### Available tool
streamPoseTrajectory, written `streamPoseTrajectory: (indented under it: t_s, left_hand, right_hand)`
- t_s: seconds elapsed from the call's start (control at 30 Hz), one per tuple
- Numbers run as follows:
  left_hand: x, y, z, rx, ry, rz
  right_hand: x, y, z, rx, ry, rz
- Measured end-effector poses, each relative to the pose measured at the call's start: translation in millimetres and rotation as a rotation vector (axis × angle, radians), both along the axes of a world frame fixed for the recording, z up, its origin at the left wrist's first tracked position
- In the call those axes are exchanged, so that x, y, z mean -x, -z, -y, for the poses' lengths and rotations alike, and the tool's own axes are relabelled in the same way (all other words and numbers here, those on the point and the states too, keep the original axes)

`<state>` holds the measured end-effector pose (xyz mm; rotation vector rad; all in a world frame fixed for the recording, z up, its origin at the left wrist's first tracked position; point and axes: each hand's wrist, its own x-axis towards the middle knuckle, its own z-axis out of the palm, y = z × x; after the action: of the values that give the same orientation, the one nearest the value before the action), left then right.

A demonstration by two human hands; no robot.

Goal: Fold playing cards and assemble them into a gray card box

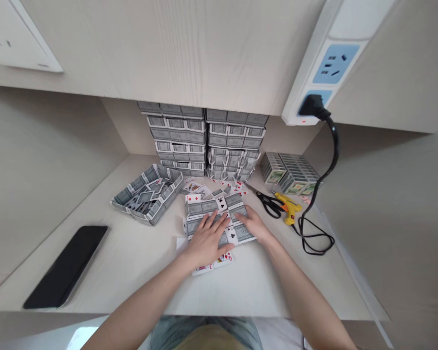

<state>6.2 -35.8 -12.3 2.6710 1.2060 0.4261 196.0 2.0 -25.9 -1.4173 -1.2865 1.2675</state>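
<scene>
- One desk is occupied by everything listed here; the card panel is laid on it, within reach of both hands.
- Two stacks, one left and one right, are built from playing cards and are set behind the panel; their tops are hidden by the shelf, so tiers cannot be fully counted.
- One power strip is mounted above and right of the panel; two blue sockets are shown, the lower filled by one black plug.
- One card tray is placed left of the panel and is filled with loose folded cards, too jumbled to be counted.
- The panel is formed of grey-patterned card backs, crossed by a strip of face cards; "5" and clubs can be read.
- At least two blocks of packs are stood right of and behind the panel; their labels cannot be read.
- The left hand is spread flat on the panel, nothing clenched.
- The right hand is rested on the panel's right side; whether the edge is pinched cannot be told.
- One black phone is left lying well left of the panel.
- One pair of scissors and one yellow glue gun are laid right of the panel.
- Two face cards, marked "J" and "Q", are partly shown in front of the panel.
</scene>
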Motion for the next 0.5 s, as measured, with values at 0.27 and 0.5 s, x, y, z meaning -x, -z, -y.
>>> streamPoseTrajectory:
  t_s: [0.27,0.5]
  left_hand:
    - [-0.1,-0.2,0.0,0.007,-0.005,-0.021]
    - [0.3,-2.2,-0.2,0.027,0.009,-0.024]
  right_hand:
    - [-1.8,1.7,-1.7,-0.051,-0.069,-0.057]
    - [-4.1,1.7,-4.3,0.026,-0.120,-0.080]
